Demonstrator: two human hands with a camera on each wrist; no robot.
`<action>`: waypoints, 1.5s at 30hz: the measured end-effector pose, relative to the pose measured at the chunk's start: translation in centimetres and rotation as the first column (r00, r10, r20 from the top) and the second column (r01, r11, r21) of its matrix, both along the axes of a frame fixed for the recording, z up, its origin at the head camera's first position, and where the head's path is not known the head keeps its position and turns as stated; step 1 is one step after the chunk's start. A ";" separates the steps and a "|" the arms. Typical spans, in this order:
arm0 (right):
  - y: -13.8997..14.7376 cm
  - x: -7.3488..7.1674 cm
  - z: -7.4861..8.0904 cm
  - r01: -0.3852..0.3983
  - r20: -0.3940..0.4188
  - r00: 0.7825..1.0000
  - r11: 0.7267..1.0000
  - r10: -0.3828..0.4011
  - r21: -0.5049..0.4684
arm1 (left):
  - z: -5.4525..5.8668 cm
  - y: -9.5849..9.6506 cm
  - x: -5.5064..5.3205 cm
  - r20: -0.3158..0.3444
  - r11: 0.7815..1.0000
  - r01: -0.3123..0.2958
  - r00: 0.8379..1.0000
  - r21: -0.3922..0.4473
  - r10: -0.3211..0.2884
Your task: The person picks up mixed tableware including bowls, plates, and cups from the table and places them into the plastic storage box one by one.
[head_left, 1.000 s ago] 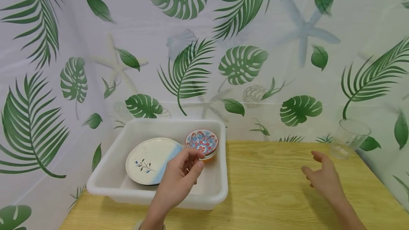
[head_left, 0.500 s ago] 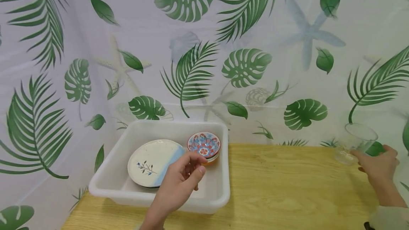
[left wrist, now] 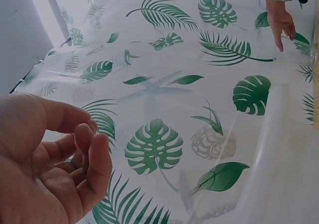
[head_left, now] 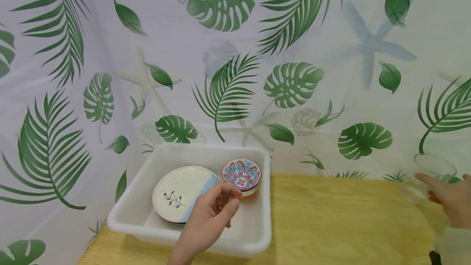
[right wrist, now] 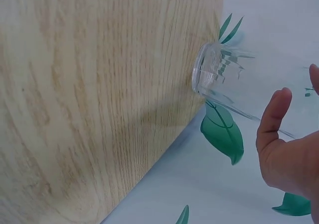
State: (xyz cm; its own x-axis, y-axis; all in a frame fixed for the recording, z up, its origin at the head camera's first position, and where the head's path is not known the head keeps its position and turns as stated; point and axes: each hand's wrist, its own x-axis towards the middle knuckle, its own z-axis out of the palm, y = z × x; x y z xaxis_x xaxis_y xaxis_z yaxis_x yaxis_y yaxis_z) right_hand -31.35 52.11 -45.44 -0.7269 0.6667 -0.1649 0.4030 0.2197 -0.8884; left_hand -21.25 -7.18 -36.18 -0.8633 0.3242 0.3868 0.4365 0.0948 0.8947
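A clear drinking glass (head_left: pixel 413 193) stands upright at the far right of the wooden table. My right hand (head_left: pixel 455 193) is at the glass, with the index finger stretched along its side near the rim. In the right wrist view, the thumb and a finger of that hand (right wrist: pixel 294 157) are spread apart beside the wall of the glass (right wrist: pixel 207 69). My left hand (head_left: pixel 207 222) hovers over the front of a white plastic tub (head_left: pixel 267 216), fingers loosely curled. Nothing sits between those fingers (left wrist: pixel 94 154) in the left wrist view.
Inside the tub, a cream plate (head_left: pixel 176 187) with a blue edge and a sprig design lies on the left. Small stacked bowls (head_left: pixel 241 174), the top one red and blue, sit at its right. A leaf-printed sheet (head_left: pixel 294 19) hangs behind the table.
My right hand has moved right from over the table to the glass, its fingers reaching alongside it. The left hand stays above the tub. The head view has shifted slightly.
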 end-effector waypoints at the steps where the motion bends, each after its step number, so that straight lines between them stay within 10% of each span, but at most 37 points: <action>1: 0.3 -0.1 -0.2 0.000 0.015 1.000 1.000 0.000 0.005 | 0.0 0.0 0.0 -0.002 1.000 -0.001 1.000 0.001 0.001; 45: -4.2 1.9 1.2 -0.068 -0.140 0.987 0.990 0.085 0.120 | -0.3 0.5 -0.4 0.021 0.999 -0.003 1.000 -0.045 0.004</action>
State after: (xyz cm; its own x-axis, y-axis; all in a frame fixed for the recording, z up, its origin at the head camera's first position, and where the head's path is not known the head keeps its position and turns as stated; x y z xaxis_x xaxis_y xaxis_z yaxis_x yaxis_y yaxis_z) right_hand -29.41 47.91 -44.24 -0.7869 0.6167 0.0195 0.2506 0.3484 -0.9032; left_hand -21.64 -6.72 -36.51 -0.8724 0.3375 0.3536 0.4170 0.1364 0.8986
